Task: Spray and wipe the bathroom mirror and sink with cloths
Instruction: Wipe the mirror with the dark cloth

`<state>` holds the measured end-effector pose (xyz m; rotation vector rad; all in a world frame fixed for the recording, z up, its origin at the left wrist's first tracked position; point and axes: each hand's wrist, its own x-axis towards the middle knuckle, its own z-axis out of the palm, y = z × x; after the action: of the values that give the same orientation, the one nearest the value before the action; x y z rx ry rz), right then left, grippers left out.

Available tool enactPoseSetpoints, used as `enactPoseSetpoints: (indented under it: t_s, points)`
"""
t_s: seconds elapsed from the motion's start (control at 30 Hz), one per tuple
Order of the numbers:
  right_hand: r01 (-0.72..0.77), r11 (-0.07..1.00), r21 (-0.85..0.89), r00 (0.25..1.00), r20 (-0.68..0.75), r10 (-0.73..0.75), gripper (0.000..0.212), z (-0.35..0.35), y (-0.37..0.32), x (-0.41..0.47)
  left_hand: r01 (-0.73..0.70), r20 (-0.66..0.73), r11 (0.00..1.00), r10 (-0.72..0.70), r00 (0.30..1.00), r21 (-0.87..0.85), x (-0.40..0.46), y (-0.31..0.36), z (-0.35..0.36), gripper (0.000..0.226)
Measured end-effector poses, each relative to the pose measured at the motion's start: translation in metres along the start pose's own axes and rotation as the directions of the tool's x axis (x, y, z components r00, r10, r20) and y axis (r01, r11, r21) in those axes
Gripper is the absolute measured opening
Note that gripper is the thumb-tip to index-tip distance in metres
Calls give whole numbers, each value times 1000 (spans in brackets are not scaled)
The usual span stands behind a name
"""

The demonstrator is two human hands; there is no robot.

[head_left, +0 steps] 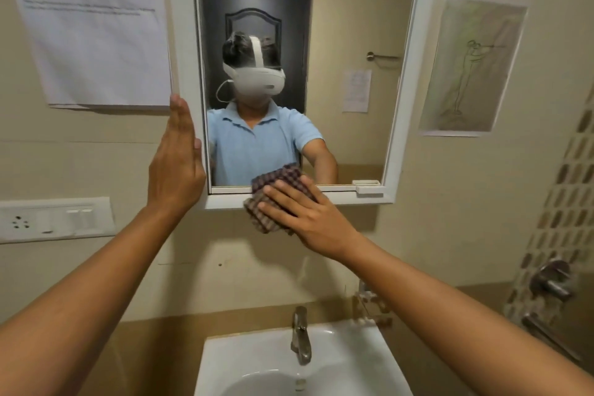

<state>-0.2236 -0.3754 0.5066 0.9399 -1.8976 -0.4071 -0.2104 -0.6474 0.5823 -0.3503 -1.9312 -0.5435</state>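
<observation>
Both forearms reach up from the near edge. Right hand (308,219), fingers spread flat, presses checked cloth (273,199) against lower frame of mirror (353,74), cloth overlapping the glass's bottom edge. Left hand (176,164), fingers straight and pressed together, rests on the mirror's left frame. White sink (353,357) and tap (300,334) below. Switch plate (54,219) left; papers (96,26) taped beside mirror.

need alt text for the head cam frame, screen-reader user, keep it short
A person's right hand presses a checked cloth flat against the bottom edge of a white-framed bathroom mirror, while the left hand, fingers straight, rests on the frame's left side. Below are a white sink and a metal tap.
</observation>
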Motion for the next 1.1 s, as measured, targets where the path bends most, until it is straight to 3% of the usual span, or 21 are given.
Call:
enactPoseSetpoints:
  t_s: [0.13, 0.3, 0.57, 0.87, 1.1]
  points:
    - [-105, 994, -35, 994, 26, 106, 74, -4, 27, -50, 24, -4, 1000, -24, 1000, 3, -1, 4, 0, 67]
    - [-166, 986, -21, 985, 42, 167, 77, 4, 9, -36, 37, -15, 999, -37, 999, 8, -1, 3, 4, 67]
    - [-30, 999, -23, 1000, 7, 30, 68, 2, -21, 19, 22, -29, 999, -21, 999, 34, -1, -2, 9, 69]
    - [-129, 990, -58, 991, 24, 130, 67, -15, 33, -66, 21, 47, 973, -33, 998, 229, 2, 5, 10, 68]
    - [11, 989, -147, 995, 103, 5, 58, -19, 58, -110, -40, 164, 910, -31, 986, 413, 8, 3, -2, 74]
